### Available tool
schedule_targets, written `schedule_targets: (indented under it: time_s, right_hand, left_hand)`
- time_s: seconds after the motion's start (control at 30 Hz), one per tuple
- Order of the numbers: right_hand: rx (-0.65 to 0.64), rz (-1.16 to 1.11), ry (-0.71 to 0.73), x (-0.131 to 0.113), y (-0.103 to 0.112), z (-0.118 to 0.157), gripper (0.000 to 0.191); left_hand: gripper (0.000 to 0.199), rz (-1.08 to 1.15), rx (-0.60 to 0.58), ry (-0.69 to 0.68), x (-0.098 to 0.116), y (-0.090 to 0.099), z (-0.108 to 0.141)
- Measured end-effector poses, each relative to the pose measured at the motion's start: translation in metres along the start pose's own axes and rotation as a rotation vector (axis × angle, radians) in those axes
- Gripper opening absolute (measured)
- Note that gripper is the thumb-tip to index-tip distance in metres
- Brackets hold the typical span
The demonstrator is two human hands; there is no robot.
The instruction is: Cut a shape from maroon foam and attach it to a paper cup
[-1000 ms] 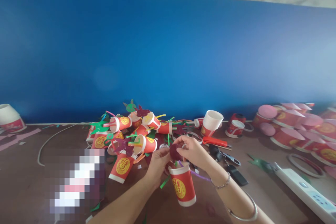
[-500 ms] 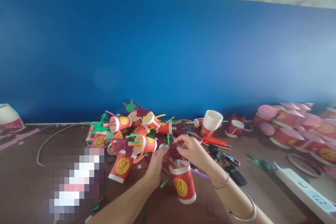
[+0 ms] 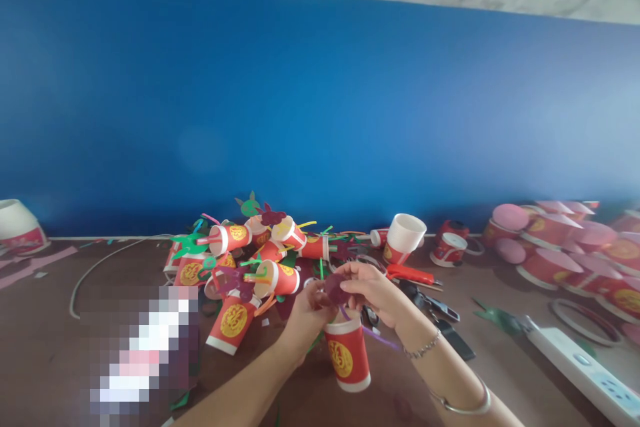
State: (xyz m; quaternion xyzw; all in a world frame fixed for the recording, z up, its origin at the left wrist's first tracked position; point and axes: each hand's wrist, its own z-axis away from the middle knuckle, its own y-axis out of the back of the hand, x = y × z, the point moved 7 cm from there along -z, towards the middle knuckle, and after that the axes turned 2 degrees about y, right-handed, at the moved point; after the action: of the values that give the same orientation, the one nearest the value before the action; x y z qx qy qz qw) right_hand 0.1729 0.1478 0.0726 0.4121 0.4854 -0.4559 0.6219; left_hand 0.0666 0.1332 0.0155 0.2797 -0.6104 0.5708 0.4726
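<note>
Just above the mouth of a red paper cup (image 3: 349,353) with a yellow emblem, my two hands meet over a dark maroon paper cutout (image 3: 336,289). My right hand (image 3: 365,287) pinches the cutout's right edge between thumb and fingers. My left hand (image 3: 311,310) has its fingers curled at the cutout's lower left; what they grip, if anything, is hidden. From the cup's top a purple strip (image 3: 380,337) sticks out to the right. The cup stands upright on the brown table, slightly tilted in view.
A heap of decorated red cups (image 3: 273,277) with paper shapes and strips lies left of centre. Behind stand white stacked cups (image 3: 405,232). To the right are a red-orange cutter (image 3: 410,273), keys (image 3: 453,337), a power strip (image 3: 585,363) and several pink-topped cups (image 3: 550,267).
My left hand has moved right and slightly up, closer to the cup and cutout. The right hand stays on the cutout. The whole view has shifted slightly down.
</note>
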Motion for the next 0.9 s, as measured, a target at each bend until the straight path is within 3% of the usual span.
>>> schedule_targets:
  time_s: [0.27, 0.53, 0.9]
  right_hand:
    - [0.060, 0.217, 0.108, 0.0033, 0.0013, -0.0063, 0.019]
    - [0.084, 0.358, 0.192, 0.0045, 0.0048, -0.0073, 0.018]
    - [0.066, 0.201, 0.114, 0.0017, 0.0008, -0.0042, 0.017]
  left_hand:
    - [0.027, 0.094, -0.064, -0.025, 0.0072, -0.0087, 0.0042]
    - [0.031, 0.116, -0.060, 0.002, 0.0057, -0.0076, 0.0033]
    - [0.028, 0.111, -0.036, -0.004, 0.0032, -0.0054, 0.0017]
